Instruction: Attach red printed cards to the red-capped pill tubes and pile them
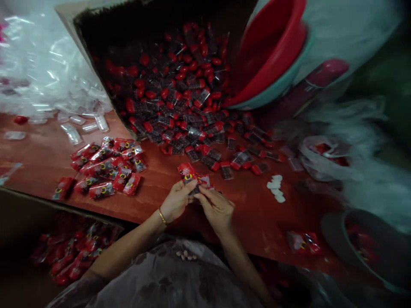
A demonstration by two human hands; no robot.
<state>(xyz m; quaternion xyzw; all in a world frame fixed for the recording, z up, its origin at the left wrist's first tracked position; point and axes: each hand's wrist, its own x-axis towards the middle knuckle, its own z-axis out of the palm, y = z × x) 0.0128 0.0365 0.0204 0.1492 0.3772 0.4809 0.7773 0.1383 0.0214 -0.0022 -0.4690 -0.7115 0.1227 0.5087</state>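
Left grip [176,202] pinched, thumb over the front, I have one red packet [186,171] grasped upright-ish above the near edge of the table [250,218]. Right grip [219,209] meets it from the other side, thumb and fingertips drawn together at the packet's lower end; whether they clasp it or a second red wrapper beside it, I cannot tell. Both my forearms reach up and inward from the near side, wrists apart, fingertips nearly touching. One gold bracelet [162,216] circles my left wrist.

Below, about six small pale bits [186,256] rest on my clothing. To my right lie about five white discs [275,188], overlapping, and nearer the edge two wrapped packets [303,243]. To my left I count roughly fifteen filled packets [105,167], heaped too closely for certainty. Behind them, four clear cases [71,133] lie near one another, with one red piece [21,120] farther left.

Straight ahead, one tipped box [69,25] spills red-capped cases [189,96], far too many to count. At least two bowls lean there, one red [272,47], one teal [282,85]. Down left, one lower box [19,218] holds many more packets.
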